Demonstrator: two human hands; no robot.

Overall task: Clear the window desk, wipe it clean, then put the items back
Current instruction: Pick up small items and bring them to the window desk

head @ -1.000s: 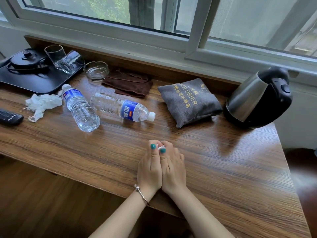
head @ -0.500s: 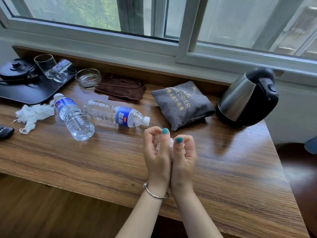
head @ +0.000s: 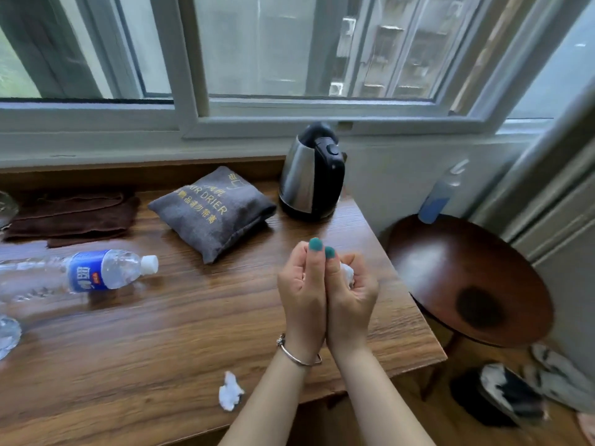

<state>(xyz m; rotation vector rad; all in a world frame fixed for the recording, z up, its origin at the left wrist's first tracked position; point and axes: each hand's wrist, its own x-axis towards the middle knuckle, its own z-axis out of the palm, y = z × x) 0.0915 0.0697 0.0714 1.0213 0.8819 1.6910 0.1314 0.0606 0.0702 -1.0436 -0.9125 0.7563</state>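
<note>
Wood-grain surface [head: 161, 333] runs under a grey-framed window [head: 193, 91]; at its right end stands a steel and black kettle [head: 310, 175], upright, just beside a grey pouch [head: 212, 210] printed with gold lettering; a folded brown cloth [head: 70, 214] lies at the back left, and a water bottle [head: 96, 273] lies on its side with its white cap pointing right; the clear base of a second bottle [head: 8, 336] shows at the left edge. Both hands are raised above the surface near its right edge, pressed together side by side; the left hand [head: 302, 294], with a silver bangle [head: 297, 355] at the wrist, has its fingers curled, though whether they hold anything I cannot tell; the right hand [head: 349, 291] has its fingers curled round a small white wad of tissue [head: 347, 275]. Another white scrap [head: 229, 394] lies on the surface near the front edge, beside the left forearm; a round dark wooden stool [head: 467, 278] stands to the right, with a blue spray bottle [head: 439, 194] behind it.
</note>
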